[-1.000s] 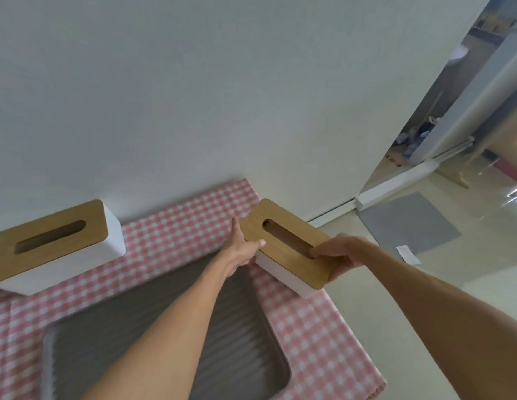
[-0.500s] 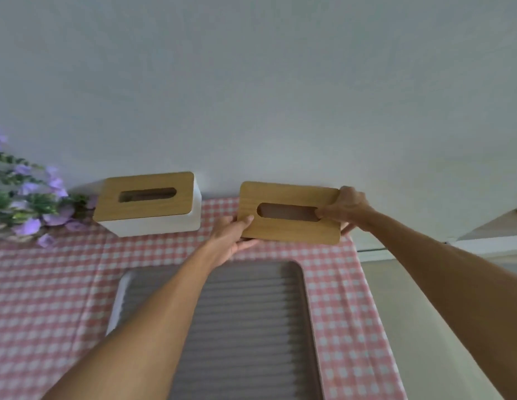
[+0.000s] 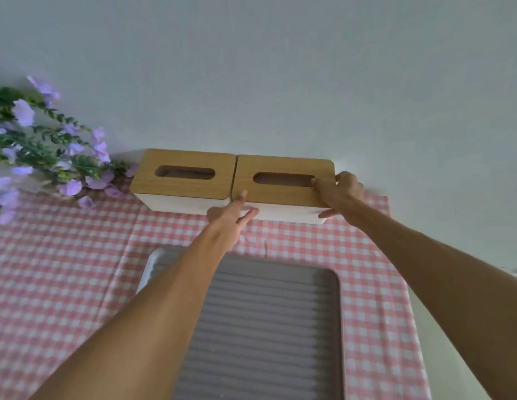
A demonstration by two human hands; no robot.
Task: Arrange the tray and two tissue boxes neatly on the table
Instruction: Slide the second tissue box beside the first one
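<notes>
Nearest to me is the gray ridged tray. It lies on the table, which wears a pink checked cloth, and I will use the tray as my marker. Both my arms reach out over it.

Just past the far edge of the tray is my left hand. Its fingers are loosely spread, not gripping, with the tips touching the near left corner of the right tissue box. My right hand is past the tray's far right corner. It is pinching the right end of that same box, one finger on the wooden lid by the slot and the thumb on the white front.

That box lies long-ways, left to right, against the wall. The left tissue box touches it end to end. I think only a small nudge is left, and the right hand has the better hold for it.

Far left of the tray are purple flowers.
</notes>
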